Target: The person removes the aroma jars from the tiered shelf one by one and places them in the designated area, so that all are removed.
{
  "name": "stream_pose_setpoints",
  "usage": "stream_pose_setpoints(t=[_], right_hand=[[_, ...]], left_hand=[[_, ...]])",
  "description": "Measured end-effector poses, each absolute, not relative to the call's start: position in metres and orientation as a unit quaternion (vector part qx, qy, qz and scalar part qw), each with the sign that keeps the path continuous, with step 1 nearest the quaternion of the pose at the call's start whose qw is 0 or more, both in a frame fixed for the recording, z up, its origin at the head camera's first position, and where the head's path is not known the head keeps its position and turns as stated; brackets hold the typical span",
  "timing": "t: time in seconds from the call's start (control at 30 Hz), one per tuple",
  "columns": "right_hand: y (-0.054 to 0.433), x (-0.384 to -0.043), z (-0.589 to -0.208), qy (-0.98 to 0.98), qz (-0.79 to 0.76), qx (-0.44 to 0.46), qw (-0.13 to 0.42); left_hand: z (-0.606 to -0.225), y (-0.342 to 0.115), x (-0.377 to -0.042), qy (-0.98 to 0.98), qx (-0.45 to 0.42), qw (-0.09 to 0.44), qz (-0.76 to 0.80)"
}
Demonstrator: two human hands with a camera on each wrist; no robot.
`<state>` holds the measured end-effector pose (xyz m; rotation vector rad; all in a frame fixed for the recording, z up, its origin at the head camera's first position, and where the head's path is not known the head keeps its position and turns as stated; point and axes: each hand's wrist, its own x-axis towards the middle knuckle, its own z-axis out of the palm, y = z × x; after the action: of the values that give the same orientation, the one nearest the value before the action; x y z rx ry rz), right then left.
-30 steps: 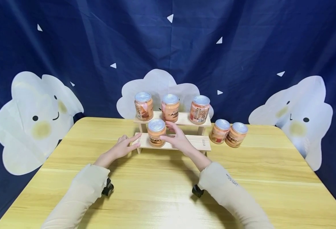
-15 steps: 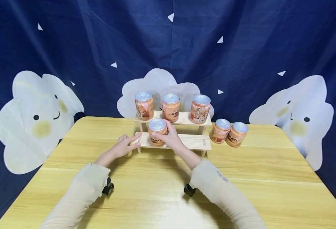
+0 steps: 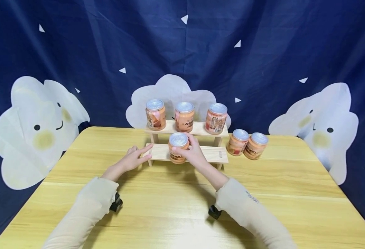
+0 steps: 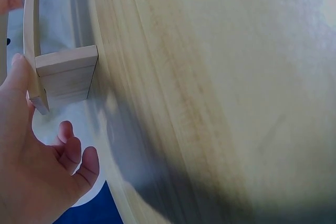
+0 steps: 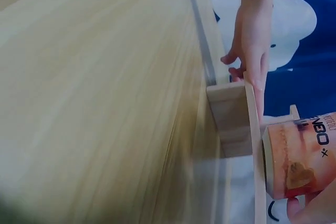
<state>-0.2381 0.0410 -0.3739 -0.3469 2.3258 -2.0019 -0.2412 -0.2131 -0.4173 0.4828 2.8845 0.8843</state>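
A two-tier wooden display rack [image 3: 205, 152] stands on the table. My right hand [image 3: 196, 154] grips an orange-labelled jar [image 3: 178, 148] with a silvery lid, upright at the lower tier. In the right wrist view, the base of this jar [image 5: 294, 156] is very close to the board; whether they touch I cannot tell. My left hand [image 3: 132, 159] pinches the left end of the lower board between thumb and forefinger, its other fingers curled loosely below in the left wrist view. On the upper tier stand three similar jars: left [image 3: 156, 116], middle [image 3: 184, 117] and right [image 3: 216, 119].
Two more jars, one [image 3: 238, 142] touching or nearly touching the other [image 3: 255, 146], stand on the wooden table [image 3: 170, 207] right of the rack. A dark blue curtain [image 3: 185, 41] with white cloud prints hangs behind the table.
My right hand closed further round the lower-tier jar, then shifted it to the right and slightly toward me. My left hand stays at the board's end.
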Motion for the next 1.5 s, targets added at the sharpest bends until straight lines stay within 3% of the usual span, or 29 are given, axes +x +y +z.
stream_pose_setpoints(t=[0.43, 1.23, 1.5], right_hand=[[0.101, -0.236, -0.380, 0.757, -0.647, -0.084, -0.033], [0.217, -0.219, -0.372, 0.777, -0.624, 0.012, -0.082], [0.262, -0.213, -0.375, 0.781, -0.610, 0.031, -0.131]], left_hand=[[-0.421, -0.215, -0.242, 0.942, 0.155, 0.044, 0.295], [-0.419, -0.214, -0.239, 0.932, 0.182, 0.023, 0.312], [-0.418, -0.213, -0.243, 0.944, 0.154, 0.050, 0.288]])
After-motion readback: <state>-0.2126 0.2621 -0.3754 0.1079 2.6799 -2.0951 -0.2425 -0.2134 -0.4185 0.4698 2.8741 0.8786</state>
